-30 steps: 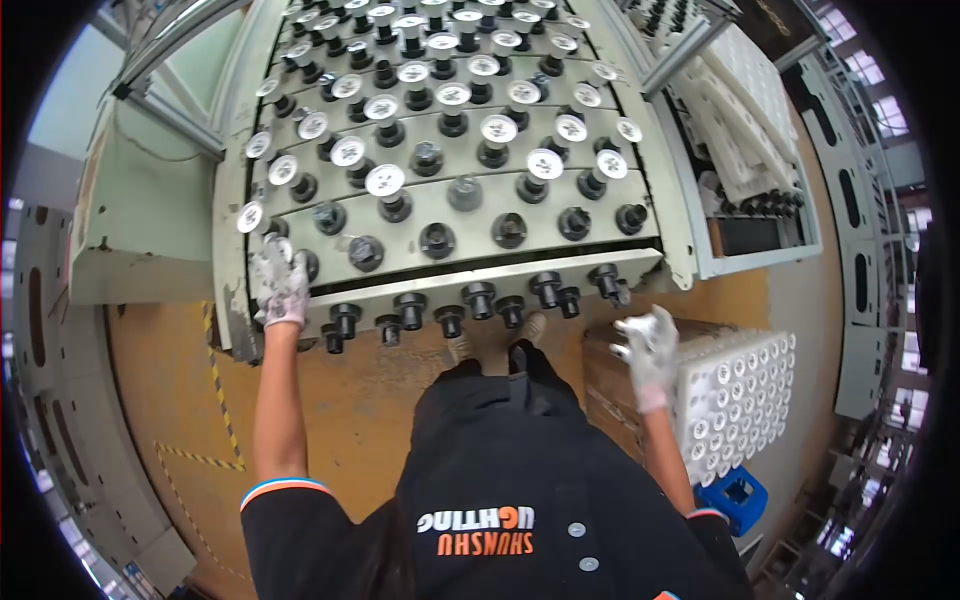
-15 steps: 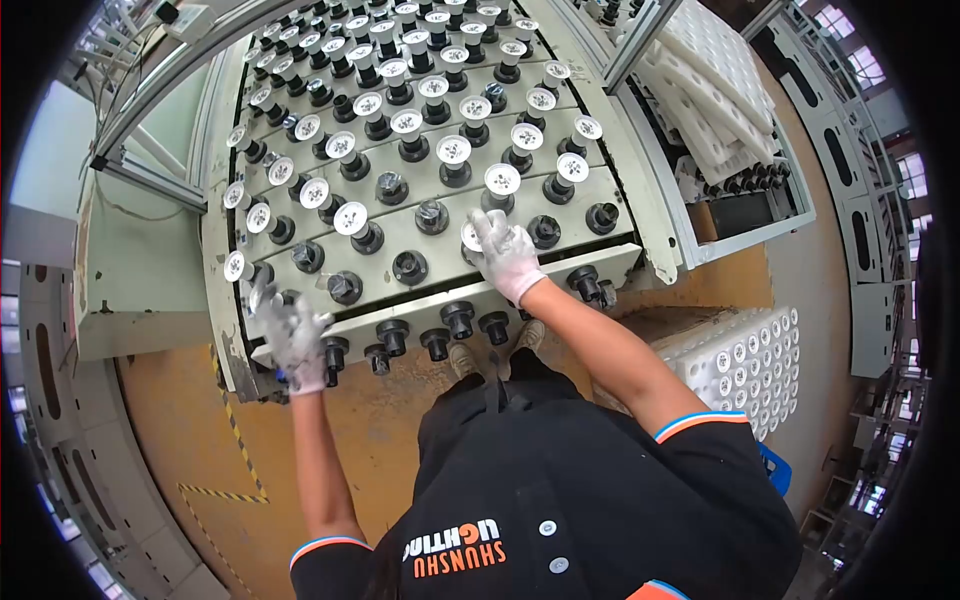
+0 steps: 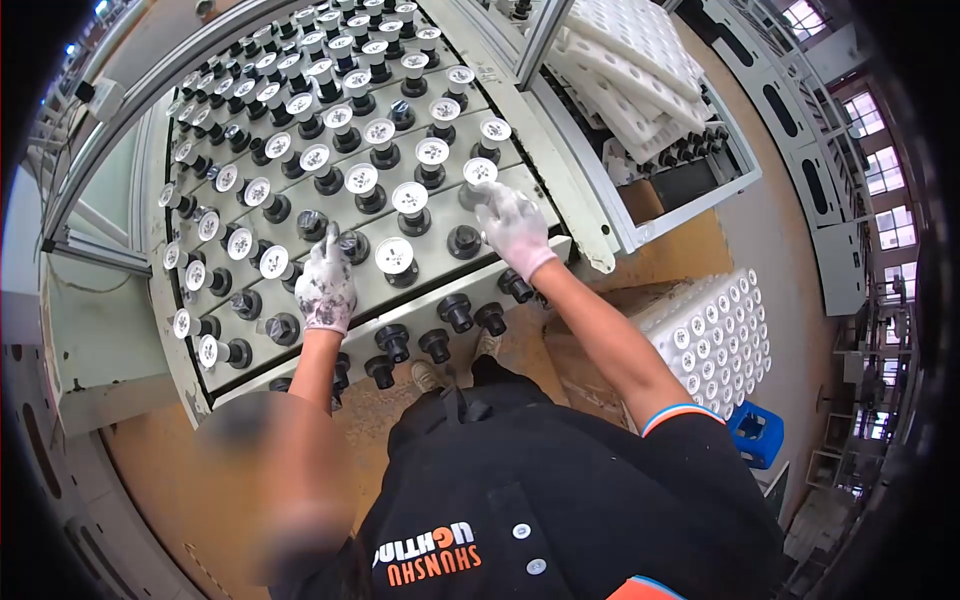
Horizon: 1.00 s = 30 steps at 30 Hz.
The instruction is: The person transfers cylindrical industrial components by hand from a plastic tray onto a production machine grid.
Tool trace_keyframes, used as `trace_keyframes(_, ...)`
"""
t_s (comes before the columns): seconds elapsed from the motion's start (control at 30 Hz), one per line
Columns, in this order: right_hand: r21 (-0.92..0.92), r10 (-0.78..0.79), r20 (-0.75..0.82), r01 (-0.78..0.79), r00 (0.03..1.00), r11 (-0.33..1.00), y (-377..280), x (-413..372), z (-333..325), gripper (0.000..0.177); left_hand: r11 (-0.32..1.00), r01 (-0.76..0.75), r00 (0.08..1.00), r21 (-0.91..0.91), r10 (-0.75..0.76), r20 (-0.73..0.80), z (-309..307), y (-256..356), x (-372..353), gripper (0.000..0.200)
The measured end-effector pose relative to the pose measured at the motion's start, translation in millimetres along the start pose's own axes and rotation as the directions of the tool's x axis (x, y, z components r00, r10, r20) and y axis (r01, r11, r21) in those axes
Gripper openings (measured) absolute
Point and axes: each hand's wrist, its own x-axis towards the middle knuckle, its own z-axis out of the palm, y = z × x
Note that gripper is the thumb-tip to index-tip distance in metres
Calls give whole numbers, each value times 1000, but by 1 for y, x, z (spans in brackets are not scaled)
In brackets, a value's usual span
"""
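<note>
My right hand (image 3: 515, 230), in a white glove, has its fingers curled at the body of a bulb (image 3: 480, 171) with a white round face, near the bed's right edge. The bulb sits upright in its row. My left hand (image 3: 327, 285), in a grey-stained white glove, stretches its fingers over the bed beside a black socket (image 3: 312, 225); nothing shows in them. Another black socket (image 3: 353, 247) lies just right of its fingertips. Between my hands stands a white-faced bulb (image 3: 397, 257), with a dark socket (image 3: 463, 241) near my right hand.
Rows of white-faced bulbs in black sockets cover the slatted bed (image 3: 345, 300). Black sockets hang along its front edge. A metal frame (image 3: 95, 252) rises at the left. White perforated trays (image 3: 630, 80), a tray of bulbs (image 3: 710, 335) and a blue crate (image 3: 755, 435) are at the right.
My right hand has gone from the front-row bulb, which stays standing, to one further back and right. My left hand has moved rightward over the bed. The view has shifted.
</note>
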Motion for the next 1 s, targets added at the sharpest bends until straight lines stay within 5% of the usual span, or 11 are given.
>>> trace_keyframes(0.27, -397, -139, 437, 329, 889, 857, -20, 11, 53, 15, 999, 39, 999, 4, -39, -12, 1, 2, -7, 72)
trace_keyframes(0.4, -396, -98, 381, 258, 919, 881, -18, 13, 66, 11, 998, 59, 998, -13, -59, 31, -6, 5, -9, 74)
trace_keyframes(0.53, -322, -29, 500, 217, 865, 922, -41, 22, 28, 37, 999, 39, 999, -23, -39, 2, -1, 3, -5, 75)
trace_keyframes(0.6, -67, -80, 52, 83, 995, 994, -15, 1, 43, 40, 999, 30, 999, -34, -30, 14, -2, 2, -5, 76)
trace_keyframes(0.7, 77, 106, -214, -91, 971, 993, -2, -53, -16, 28, 998, 34, 995, -43, -30, 92, -8, 2, -3, 75)
trace_keyframes(0.77, 282, 368, -235, -299, 900, 912, 19, -118, -44, 19, 988, 3, 995, -156, 13, 103, -17, 2, -4, 71)
trace_keyframes(0.8, 343, 477, -270, -379, 837, 859, 32, -156, -47, 16, 989, -137, 989, 59, 140, -49, 13, -25, -8, 68)
trace_keyframes(0.87, 549, 784, -155, -607, 602, 575, 50, -233, -63, 13, 984, -128, 983, -127, 109, -146, -11, -13, -32, 61)
trace_keyframes(0.9, 354, 778, -196, -697, 596, 623, 51, -267, -86, 14, 971, -116, 978, -209, 74, -196, -26, 4, -37, 55)
trace_keyframes(0.97, 431, 882, -223, -770, 415, 471, 57, -329, -113, 16, 912, -67, 992, -405, 19, -122, -53, 67, -47, 45)
trace_keyframes(1.0, 461, 909, -250, -784, 334, 415, 61, -357, -121, 15, 737, -344, 926, -582, 165, -340, -23, 60, -48, 43)
